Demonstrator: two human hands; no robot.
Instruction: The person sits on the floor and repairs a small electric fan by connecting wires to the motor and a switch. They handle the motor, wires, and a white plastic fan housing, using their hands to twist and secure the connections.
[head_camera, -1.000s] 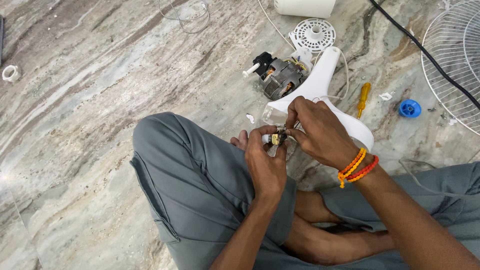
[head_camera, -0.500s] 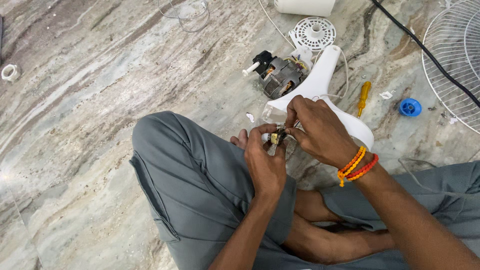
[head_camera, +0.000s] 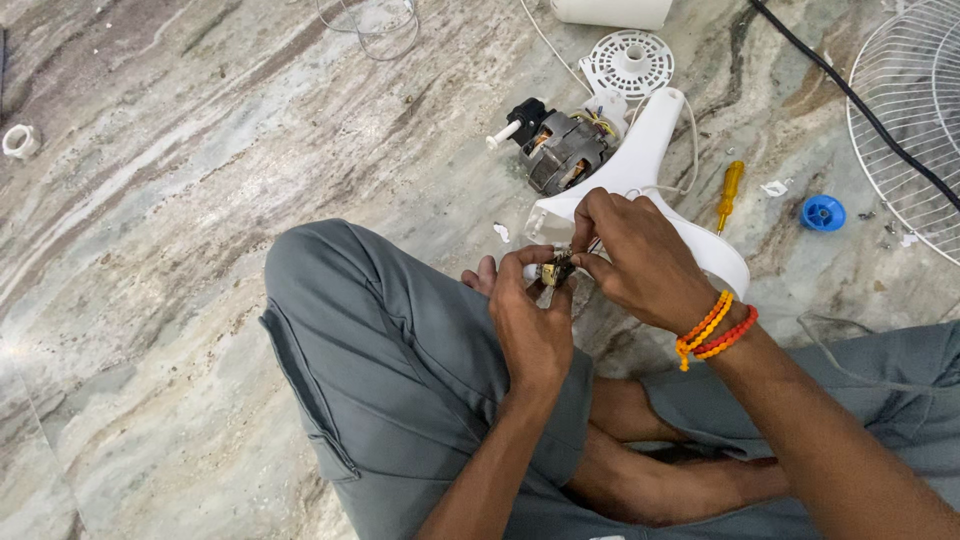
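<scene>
I sit cross-legged on a marble floor. My left hand (head_camera: 530, 320) pinches a small brass-and-dark switch part (head_camera: 553, 272) above my left knee. My right hand (head_camera: 640, 255), with orange and red bead bracelets at the wrist, grips the same part from the right with its fingertips. Thin wires run from the part toward the white fan housing (head_camera: 650, 160) lying just beyond my hands. The bare fan motor (head_camera: 562, 150) with its white shaft sits at the housing's far end.
A yellow-handled screwdriver (head_camera: 729, 192) and a blue round cap (head_camera: 823, 213) lie right of the housing. A wire fan guard (head_camera: 905, 130) and a black cable (head_camera: 850, 100) are at the far right. A white vented disc (head_camera: 630, 60) lies beyond the motor, a small white ring (head_camera: 18, 140) far left.
Both hands stay on the small part; only the fingertips shift slightly. Nothing else has moved.
</scene>
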